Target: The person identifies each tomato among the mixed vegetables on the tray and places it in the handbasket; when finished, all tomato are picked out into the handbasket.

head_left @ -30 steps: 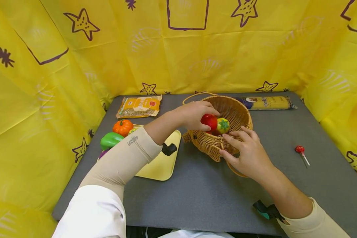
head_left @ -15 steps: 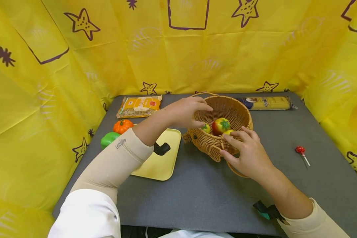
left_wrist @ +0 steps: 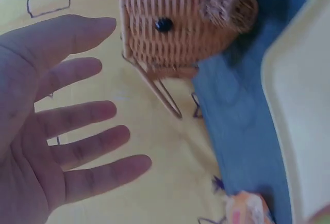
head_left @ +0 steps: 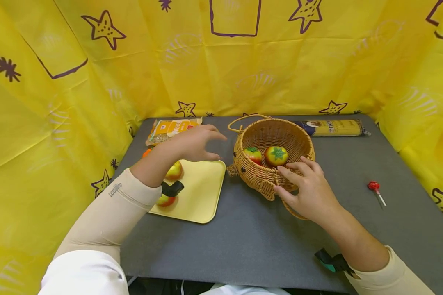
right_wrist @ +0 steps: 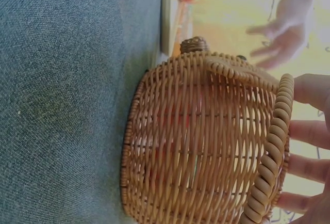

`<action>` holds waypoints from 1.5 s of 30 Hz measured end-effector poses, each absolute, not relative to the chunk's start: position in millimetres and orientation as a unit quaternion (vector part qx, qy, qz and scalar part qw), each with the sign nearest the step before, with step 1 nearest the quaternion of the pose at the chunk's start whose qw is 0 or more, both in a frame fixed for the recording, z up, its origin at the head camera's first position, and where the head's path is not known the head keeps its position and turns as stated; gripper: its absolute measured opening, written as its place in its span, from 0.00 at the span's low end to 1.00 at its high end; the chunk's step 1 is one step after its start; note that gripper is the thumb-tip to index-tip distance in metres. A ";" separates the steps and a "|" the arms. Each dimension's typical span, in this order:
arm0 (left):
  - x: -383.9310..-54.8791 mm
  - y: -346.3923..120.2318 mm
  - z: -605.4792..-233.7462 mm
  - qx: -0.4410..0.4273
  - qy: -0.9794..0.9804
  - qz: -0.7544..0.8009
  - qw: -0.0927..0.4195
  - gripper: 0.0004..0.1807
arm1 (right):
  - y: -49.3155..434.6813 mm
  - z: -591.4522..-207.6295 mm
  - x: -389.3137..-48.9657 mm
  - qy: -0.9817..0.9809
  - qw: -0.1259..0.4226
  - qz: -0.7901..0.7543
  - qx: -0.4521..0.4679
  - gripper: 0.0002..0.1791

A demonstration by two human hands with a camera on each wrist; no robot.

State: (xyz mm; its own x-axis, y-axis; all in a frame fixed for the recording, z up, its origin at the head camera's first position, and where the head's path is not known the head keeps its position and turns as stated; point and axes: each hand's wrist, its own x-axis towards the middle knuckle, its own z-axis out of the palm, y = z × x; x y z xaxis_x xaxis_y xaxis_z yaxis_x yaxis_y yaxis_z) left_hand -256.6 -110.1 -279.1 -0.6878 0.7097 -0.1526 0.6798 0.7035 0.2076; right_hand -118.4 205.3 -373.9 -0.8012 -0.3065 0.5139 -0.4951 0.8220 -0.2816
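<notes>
L hand [head_left: 197, 143] spread, nothing in it, near basket [head_left: 254, 176] but apart from it. R hand [head_left: 311, 190] has fingertips at the rim, fingers loosely extended, nothing gripped; R wrist cam crops most of it. Red-green fruit [head_left: 253, 155] & yellowish fruit [head_left: 276, 155] sit inside basket, bottoms hidden by rim; only reddish patches thru weave in R wrist view. L arm partly blocks upper apple [head_left: 174, 171] & lower apple [head_left: 166, 200] on tray [head_left: 203, 192], plus orange item [head_left: 146, 152], ID unclear. Long pack's [head_left: 330, 128] L end is behind basket.
</notes>
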 end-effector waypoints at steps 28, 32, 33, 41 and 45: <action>-269.6 -220.0 -348.2 0.239 0.951 0.021 0.193 0.29 | 203.1 -369.4 -116.1 -0.937 0.199 0.205 0.203 0.29; -268.5 -222.7 -353.7 0.238 0.951 0.015 0.195 0.30 | 203.4 -369.5 -116.5 -0.938 0.197 0.203 0.201 0.29; -268.3 -223.2 -354.7 0.239 0.951 0.015 0.194 0.30 | 203.4 -369.3 -116.3 -0.938 0.196 0.203 0.200 0.29; -267.2 -224.0 -356.5 0.253 0.952 0.016 0.172 0.28 | 203.4 -368.5 -115.5 -0.939 0.190 0.206 0.197 0.28; -266.5 -223.9 -356.1 0.259 0.951 0.019 0.170 0.28 | 203.7 -369.2 -116.0 -0.939 0.194 0.203 0.199 0.28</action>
